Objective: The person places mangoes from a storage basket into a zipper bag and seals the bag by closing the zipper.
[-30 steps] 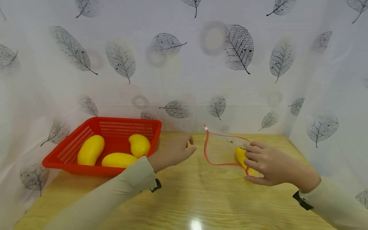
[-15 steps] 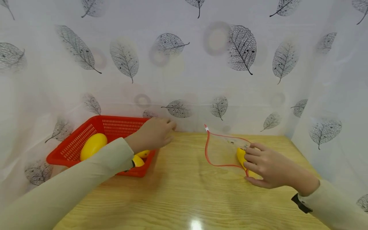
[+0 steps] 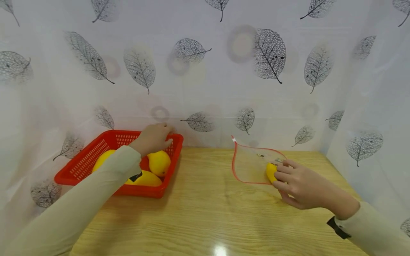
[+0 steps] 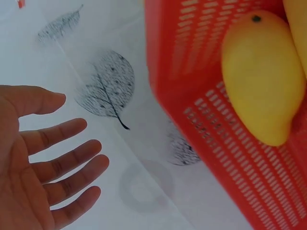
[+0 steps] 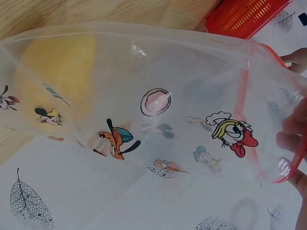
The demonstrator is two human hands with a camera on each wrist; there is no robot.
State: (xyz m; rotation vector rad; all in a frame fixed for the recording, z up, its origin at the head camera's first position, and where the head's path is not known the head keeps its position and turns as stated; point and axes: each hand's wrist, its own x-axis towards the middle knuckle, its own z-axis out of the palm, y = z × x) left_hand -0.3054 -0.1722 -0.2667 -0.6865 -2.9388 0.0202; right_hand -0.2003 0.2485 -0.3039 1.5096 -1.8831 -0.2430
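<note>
A white curtain printed with dark skeleton leaves [image 3: 205,89] hangs behind and beside a pale wood-grain table [image 3: 205,220]. On the left stands a red rectangular plastic basket [image 3: 176,156] with three smooth yellow mangoes inside: one left [image 3: 101,160], one near [image 3: 147,179] and one right [image 3: 159,163]. The left beige sleeve [image 3: 93,192] crosses the basket, partly covering the left mango. On the right lies a clear plastic bag with red edging [image 3: 251,165], with a yellow mango [image 5: 60,72] inside, mostly hidden behind the right hand [image 3: 298,185] in the head view. The left hand [image 3: 152,139] hovers over the basket's far side, palm downward, fingers apart and gripping nothing. The right hand's fingers and thumb pinch the bag's red edge. Cartoon faces decorate the bag's thin, see-through film; slots pierce the basket's walls, and the mangoes are rounded and elongated.
</note>
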